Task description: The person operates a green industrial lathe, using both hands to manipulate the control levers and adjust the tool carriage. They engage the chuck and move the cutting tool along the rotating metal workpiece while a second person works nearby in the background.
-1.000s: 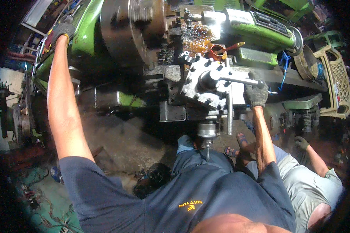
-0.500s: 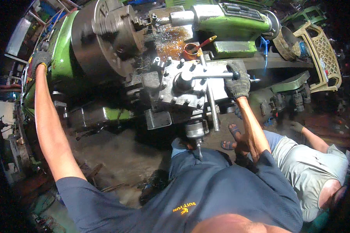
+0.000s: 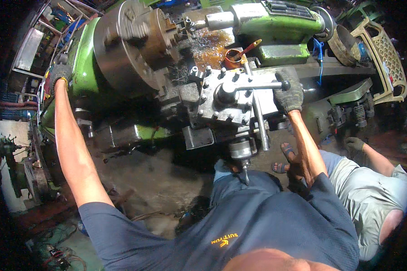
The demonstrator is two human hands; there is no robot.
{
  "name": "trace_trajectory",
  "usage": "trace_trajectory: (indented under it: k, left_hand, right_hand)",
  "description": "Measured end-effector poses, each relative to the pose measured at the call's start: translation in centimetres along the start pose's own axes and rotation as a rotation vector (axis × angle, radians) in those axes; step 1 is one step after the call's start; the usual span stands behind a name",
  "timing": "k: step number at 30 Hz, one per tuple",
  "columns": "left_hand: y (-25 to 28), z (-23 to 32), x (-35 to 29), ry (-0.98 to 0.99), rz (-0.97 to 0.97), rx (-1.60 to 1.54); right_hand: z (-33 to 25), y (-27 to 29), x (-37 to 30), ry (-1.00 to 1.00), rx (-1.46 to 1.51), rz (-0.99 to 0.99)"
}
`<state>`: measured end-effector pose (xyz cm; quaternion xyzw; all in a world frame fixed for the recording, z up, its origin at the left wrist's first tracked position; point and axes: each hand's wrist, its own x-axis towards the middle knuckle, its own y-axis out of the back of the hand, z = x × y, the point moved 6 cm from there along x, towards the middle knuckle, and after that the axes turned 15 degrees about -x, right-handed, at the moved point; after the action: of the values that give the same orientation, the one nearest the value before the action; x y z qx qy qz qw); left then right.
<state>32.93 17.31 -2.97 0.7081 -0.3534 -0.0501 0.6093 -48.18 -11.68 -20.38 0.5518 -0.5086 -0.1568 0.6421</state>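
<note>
My left hand, in a dark knit glove, reaches to the left end of the green lathe headstock. Its fingers are too dark to make out. My right hand, gloved too, is curled at the right end of the tool post slide, beside the black knob of the clamping lever. What its fingers grip is hidden. Bolts ring the square tool post. Left of it, the big chuck looks smeared, as if turning. Its jaws face the tailstock.
An orange pot with a brush stands behind the tool post, among metal chips. A handle juts toward my body. Another person is low at the right, one gloved hand out. A beige plastic chair stands at the far right.
The whole view has shifted, so the machine sits farther right and slightly lower in the picture. Both my hands keep their places on the lathe.
</note>
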Motion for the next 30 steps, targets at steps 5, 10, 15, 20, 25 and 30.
trace_trajectory:
  k: [5,10,15,20,25,30]
  left_hand:
    - [-1.3,0.7,1.0,-0.043,-0.057,0.072]
    - [0.0,2.7,0.1,-0.013,-0.075,0.011]
    - [1.5,3.4,-0.8,0.084,-0.149,-0.054]
    - [1.9,2.7,-1.3,0.101,-0.135,-0.081]
    - [1.6,2.9,-0.8,0.07,-0.102,-0.093]
    - [2.1,2.2,-1.5,0.091,-0.129,-0.064]
  right_hand:
    - [0.6,-0.2,-0.2,0.046,-0.056,0.038]
    - [0.9,-0.1,-0.4,0.039,-0.077,0.035]
    - [1.2,-0.3,-0.5,0.004,-0.053,-0.007]
    - [1.2,-1.5,-0.4,0.04,-0.081,-0.017]
    - [1.0,-0.2,-0.2,0.057,-0.105,0.004]
    - [0.9,-1.0,-0.3,0.039,-0.06,0.004]
